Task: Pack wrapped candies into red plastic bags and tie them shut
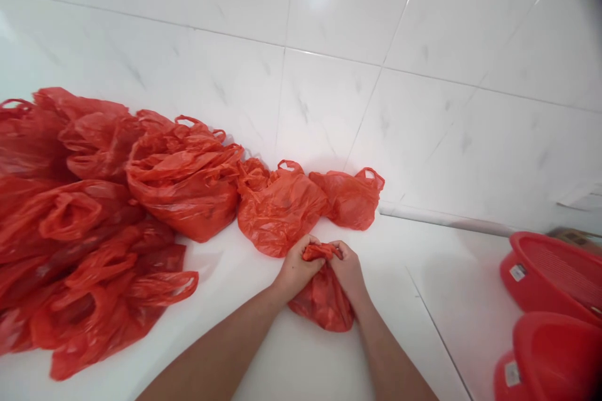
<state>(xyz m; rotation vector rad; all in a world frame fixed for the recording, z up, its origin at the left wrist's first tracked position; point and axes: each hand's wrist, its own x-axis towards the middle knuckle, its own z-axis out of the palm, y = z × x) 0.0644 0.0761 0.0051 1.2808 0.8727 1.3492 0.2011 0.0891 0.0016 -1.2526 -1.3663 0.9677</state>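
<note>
A small red plastic bag [327,301] lies on the white tabletop between my forearms, its top bunched up. My left hand [301,266] grips the gathered top from the left, thumb laid across it. On the other side my right hand [347,263] pinches the same top, fingers curled around the plastic. Whatever the bag contains is hidden by the red film. Just beyond my hands sits a fuller red bag [282,210], close to my left fingers, with another red bag [350,200] to its right.
A large heap of red plastic bags [94,232] covers the left side of the white table [226,288]. Two red plastic baskets [559,276] stand at the right edge. White marbled wall tiles [329,106] rise behind the table. A seam runs across the tabletop at right.
</note>
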